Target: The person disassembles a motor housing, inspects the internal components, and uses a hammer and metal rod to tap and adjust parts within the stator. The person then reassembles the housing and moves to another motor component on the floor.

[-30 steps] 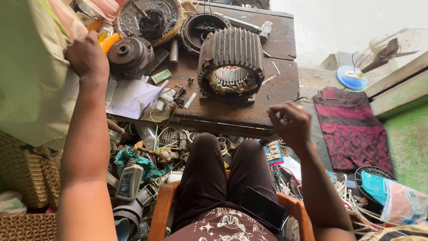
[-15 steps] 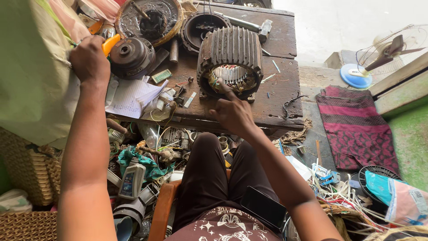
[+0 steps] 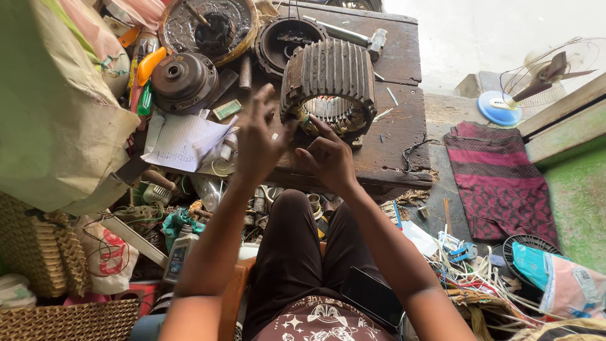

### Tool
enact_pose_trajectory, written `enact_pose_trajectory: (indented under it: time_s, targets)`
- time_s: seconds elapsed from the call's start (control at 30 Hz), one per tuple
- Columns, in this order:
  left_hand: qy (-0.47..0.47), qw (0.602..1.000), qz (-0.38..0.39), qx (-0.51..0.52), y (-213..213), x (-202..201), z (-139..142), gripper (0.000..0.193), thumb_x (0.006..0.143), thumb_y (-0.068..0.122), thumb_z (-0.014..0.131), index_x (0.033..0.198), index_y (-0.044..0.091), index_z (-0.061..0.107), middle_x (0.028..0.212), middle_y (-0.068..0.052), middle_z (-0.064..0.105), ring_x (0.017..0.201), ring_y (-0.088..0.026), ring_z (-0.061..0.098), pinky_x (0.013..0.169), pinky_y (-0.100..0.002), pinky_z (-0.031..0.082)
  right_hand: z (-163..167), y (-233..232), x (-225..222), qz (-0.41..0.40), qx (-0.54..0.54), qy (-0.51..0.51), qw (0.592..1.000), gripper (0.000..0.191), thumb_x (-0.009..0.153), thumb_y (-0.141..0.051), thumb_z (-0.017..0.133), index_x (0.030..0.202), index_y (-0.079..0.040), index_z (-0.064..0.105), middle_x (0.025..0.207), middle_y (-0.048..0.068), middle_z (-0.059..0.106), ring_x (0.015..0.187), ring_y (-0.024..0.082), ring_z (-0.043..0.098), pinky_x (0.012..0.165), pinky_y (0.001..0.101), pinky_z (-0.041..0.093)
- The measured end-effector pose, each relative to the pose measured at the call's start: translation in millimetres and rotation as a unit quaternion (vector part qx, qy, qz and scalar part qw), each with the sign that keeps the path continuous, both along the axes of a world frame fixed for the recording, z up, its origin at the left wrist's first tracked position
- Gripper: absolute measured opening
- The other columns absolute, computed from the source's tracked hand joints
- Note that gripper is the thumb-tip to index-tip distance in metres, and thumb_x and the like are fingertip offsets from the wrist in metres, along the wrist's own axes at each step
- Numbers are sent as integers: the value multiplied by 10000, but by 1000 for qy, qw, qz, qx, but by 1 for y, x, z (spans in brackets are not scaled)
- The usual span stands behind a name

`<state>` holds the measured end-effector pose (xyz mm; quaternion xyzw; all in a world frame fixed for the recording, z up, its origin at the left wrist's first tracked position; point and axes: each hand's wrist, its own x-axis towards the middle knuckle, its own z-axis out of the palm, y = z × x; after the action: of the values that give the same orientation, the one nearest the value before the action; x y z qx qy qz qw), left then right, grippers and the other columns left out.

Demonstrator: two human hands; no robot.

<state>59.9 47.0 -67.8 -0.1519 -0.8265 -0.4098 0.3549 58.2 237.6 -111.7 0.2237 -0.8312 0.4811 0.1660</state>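
Observation:
A ribbed grey motor stator (image 3: 329, 85) with copper windings inside stands on a dark wooden workbench (image 3: 404, 136). My right hand (image 3: 328, 158) is at the stator's near rim, fingers curled and touching the windings at its lower edge. My left hand (image 3: 257, 140) hovers just left of the stator with fingers spread, holding nothing that I can see. Both forearms reach forward over my dark trousers.
A round rusty motor cover (image 3: 186, 79), a winding-filled pan (image 3: 208, 28), a black end bell (image 3: 284, 38), a hammer (image 3: 353, 35), papers (image 3: 183, 139) and orange-handled tools (image 3: 148, 66) crowd the bench. A sack (image 3: 50, 113) at left, striped cloth (image 3: 499, 180), fan (image 3: 543, 72), wire scraps at right.
My left hand came down from the orange-handled tools at the far left to beside the stator. My right hand moved from my knee up to the stator's rim.

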Motion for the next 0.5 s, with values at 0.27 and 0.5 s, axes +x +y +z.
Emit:
enact_pose_trajectory:
  time_s: [0.27,0.5]
  targets:
    - [-112,980,37,159,39,-17,-9,728,823,203,830,1450,81,481,1134,-133,776,987,-249,799,841,-376,642,-7,2,-3,1,-25,14,1000,194,807,-182,876,778,-58,728,1446,99,650,566,106,619,553,265,499]
    - [-84,982,100,134,55,-33,-11,719,795,164,843,1424,94,503,1098,-137,782,977,-291,794,847,-392,632,-15,7,-8,-6,53,96,994,149,827,-194,821,820,-77,730,1428,97,650,664,180,728,603,319,572]
